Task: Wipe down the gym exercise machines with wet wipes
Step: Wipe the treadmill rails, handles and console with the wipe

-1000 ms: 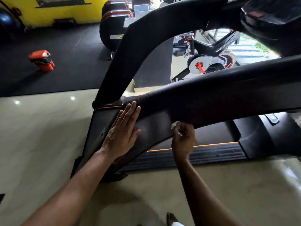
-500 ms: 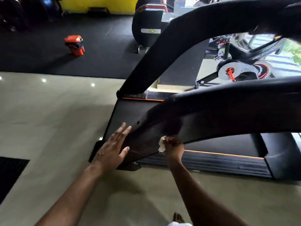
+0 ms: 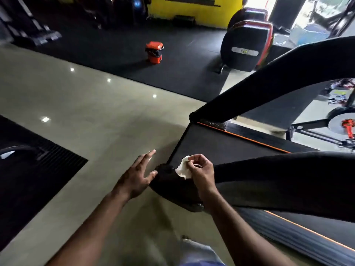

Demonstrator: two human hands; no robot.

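Near the centre of the frame, your right hand pinches a white wipe against the low end of the treadmill's black rail. Your left hand is released, fingers spread, just beside that end. An orange bin stands at upper centre.

Wipe on treadmill rail, bin behind.

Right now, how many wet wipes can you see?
1. The white wet wipe is bunched in the right hand, at the low end of the treadmill's near arm. Others may be hidden.
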